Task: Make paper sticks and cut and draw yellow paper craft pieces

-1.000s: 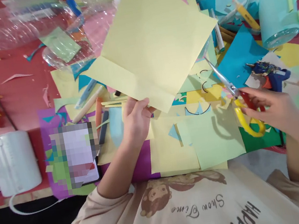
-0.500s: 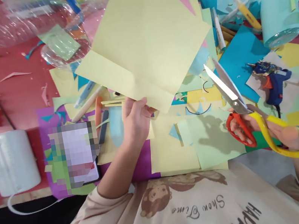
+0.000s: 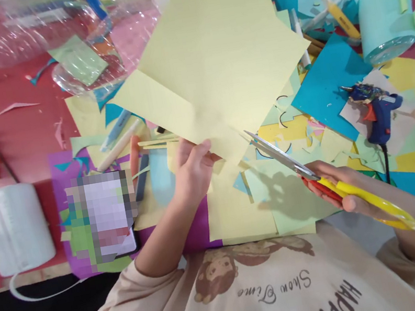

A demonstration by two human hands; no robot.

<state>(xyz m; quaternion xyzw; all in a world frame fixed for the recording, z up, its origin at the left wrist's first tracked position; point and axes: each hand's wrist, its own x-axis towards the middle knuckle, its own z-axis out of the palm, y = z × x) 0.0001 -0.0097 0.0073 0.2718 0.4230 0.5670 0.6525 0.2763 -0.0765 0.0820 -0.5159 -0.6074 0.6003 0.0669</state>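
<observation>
A large pale yellow sheet of paper is held up in front of me, one flap of it folded out at the left. My left hand pinches its lower edge between thumb and fingers. My right hand grips scissors with one yellow and one red handle. Their blades point up and left, the tips at the lower right edge of the paper; whether they touch it I cannot tell. Below the paper lie pale yellow and light green sheets, with the hands' shadow on them.
At right, a blue glue gun lies on paper scraps, near a teal bottle. Clear plastic bottles lie at the back left. A phone, partly pixelated, and a white case are at left. Markers lie among blue paper.
My right hand has brought the scissors left to the paper's lower edge, and their blades have come closer together. The paper has shifted slightly right; my left hand keeps its pinch.
</observation>
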